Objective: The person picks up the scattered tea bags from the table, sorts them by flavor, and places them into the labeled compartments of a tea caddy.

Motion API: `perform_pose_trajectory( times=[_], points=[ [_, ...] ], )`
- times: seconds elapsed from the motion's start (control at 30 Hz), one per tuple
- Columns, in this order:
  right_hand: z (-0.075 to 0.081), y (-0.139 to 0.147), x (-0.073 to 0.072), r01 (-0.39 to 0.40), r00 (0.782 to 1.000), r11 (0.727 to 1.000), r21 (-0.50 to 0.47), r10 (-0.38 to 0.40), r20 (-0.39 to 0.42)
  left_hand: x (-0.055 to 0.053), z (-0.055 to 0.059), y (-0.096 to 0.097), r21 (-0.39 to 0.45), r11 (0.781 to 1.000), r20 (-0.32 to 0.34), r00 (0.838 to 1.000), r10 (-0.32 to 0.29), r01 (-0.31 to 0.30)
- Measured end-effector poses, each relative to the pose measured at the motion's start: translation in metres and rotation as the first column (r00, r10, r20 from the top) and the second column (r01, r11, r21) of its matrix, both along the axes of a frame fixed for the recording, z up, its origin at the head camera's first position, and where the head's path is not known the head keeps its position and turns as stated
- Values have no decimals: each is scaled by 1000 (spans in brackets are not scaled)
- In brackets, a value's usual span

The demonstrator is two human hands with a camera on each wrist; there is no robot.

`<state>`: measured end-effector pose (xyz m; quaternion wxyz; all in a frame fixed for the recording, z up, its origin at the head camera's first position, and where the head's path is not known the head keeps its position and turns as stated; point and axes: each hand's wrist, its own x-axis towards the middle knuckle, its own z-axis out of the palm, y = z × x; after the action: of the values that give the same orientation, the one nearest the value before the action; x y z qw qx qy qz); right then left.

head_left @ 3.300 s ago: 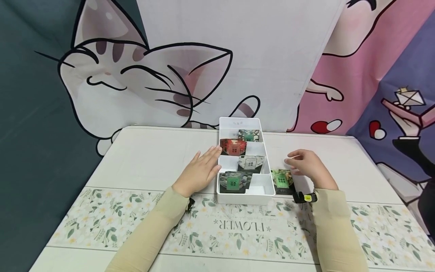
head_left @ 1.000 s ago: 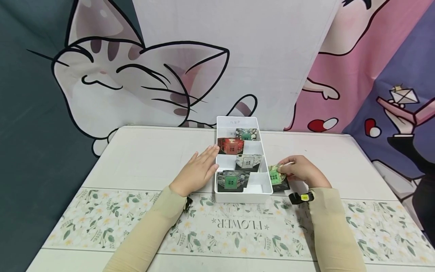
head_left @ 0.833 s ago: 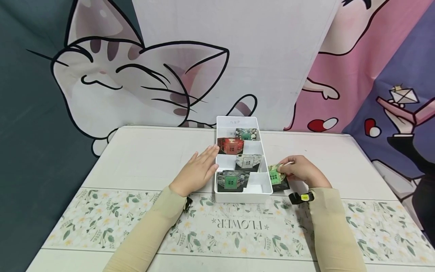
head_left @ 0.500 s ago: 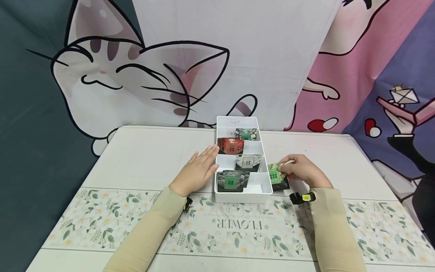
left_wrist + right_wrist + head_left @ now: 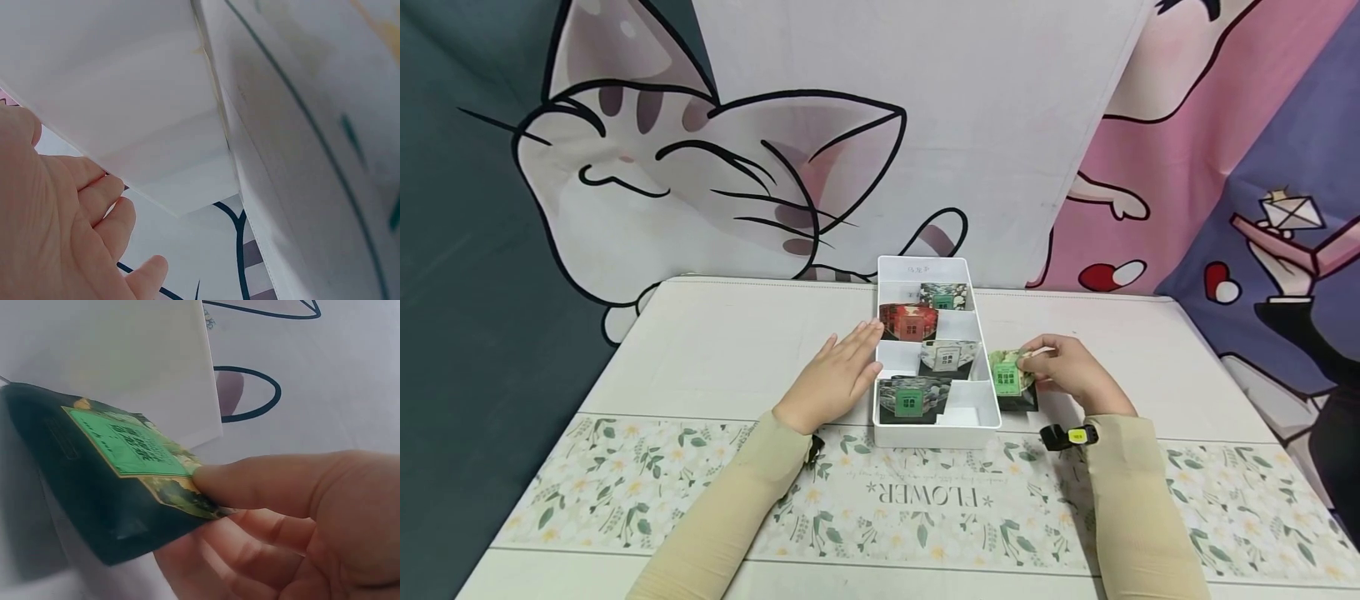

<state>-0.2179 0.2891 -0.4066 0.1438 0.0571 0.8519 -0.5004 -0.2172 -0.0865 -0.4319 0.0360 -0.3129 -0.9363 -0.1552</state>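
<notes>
A white divided box [image 5: 937, 437] stands lengthwise on the table. It holds several sachets: a green-labelled one [image 5: 910, 402] at the near end, a pale one [image 5: 950, 357], a red one [image 5: 910, 322] and a dark leafy one [image 5: 943, 295] farther back. My left hand [image 5: 833, 377] rests against the box's left side with its fingers straight. Right of the box, my right hand [image 5: 1070, 371] pinches a black sachet with a bright green label [image 5: 134, 445] between thumb and fingers. In the right wrist view that sachet is tilted close beside the box wall.
The white table [image 5: 737, 342] carries a floral strip with the word FLOWER [image 5: 925, 496] across its front. Behind the table hangs a cloth backdrop with a cartoon cat [image 5: 625, 167]. Each wrist wears a small black camera, the right one [image 5: 1067, 437] plainly visible.
My right hand came down onto the green-labelled sachet, pinched it and raised it slightly, more upright against the box's right side. My left hand has stayed at the box.
</notes>
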Motion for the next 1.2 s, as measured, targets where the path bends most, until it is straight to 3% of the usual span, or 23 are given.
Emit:
perform_pose_trajectory(
  times=[0.27,0.6,0.97,1.2],
  points=[
    [1,1,1,90,991,995,-36,-93,-101,1,2,0,-1,1000,7,1000,6,-6],
    [-2,1,1,117,984,990,-73,-126,-126,1,1,0,3,1000,-8,1000,2,-2],
    [-3,1,-1,137,976,984,-116,-154,-153,0,2,1,8,1000,24,1000,2,-2],
    [-5,0,-3,172,960,973,-153,-200,-194,1,2,0,8,1000,14,1000,1,-2]
  ],
)
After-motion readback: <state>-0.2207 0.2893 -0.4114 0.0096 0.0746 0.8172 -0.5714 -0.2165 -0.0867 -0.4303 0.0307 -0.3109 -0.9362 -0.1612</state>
